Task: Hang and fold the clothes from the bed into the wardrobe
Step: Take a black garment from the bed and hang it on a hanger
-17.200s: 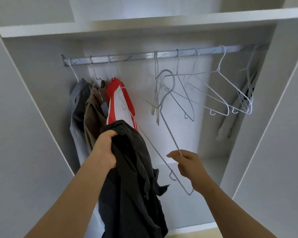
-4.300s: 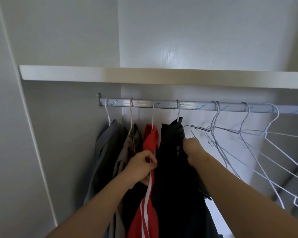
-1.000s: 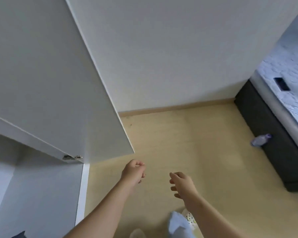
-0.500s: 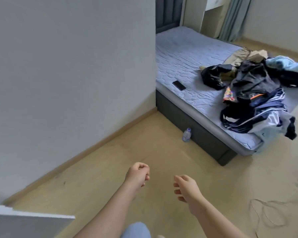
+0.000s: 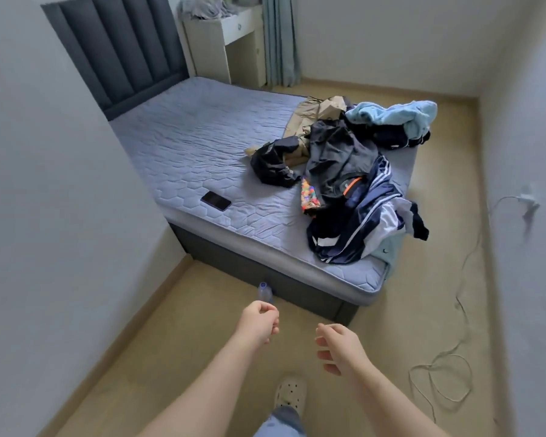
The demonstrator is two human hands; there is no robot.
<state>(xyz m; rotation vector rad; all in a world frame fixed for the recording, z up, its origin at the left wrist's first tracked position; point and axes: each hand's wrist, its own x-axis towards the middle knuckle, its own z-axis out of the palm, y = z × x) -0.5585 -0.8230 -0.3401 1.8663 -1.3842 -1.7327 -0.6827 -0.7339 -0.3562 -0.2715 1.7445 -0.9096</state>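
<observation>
At the foot end of the bed (image 5: pixel 202 137), the pile of clothes (image 5: pixel 344 165) is your next grab. Both hands are free: left hand (image 5: pixel 259 321) and right hand (image 5: pixel 338 345) hang loosely curled, holding nothing, over the floor (image 5: pixel 186 357) short of the bed. The pile's long axis runs across the bed, far side to near corner, not head-to-foot. The striped jacket (image 5: pixel 363 228) sits at the near end and spills over the corner, one sleeve off the edge. Risks, my read: garments overlap, so yanking the jacket likely drags its neighbours onto the floor; lift one item clear instead. Cable (image 5: pixel 448 383) loops on the floor by that corner, a snag hazard if you step round. Bottle (image 5: pixel 264 291) stands at the bed base just beyond your left hand, kickable. Phone (image 5: pixel 216 200) lies on the bed well apart from the pile, fine unless cloth sweeps it.
</observation>
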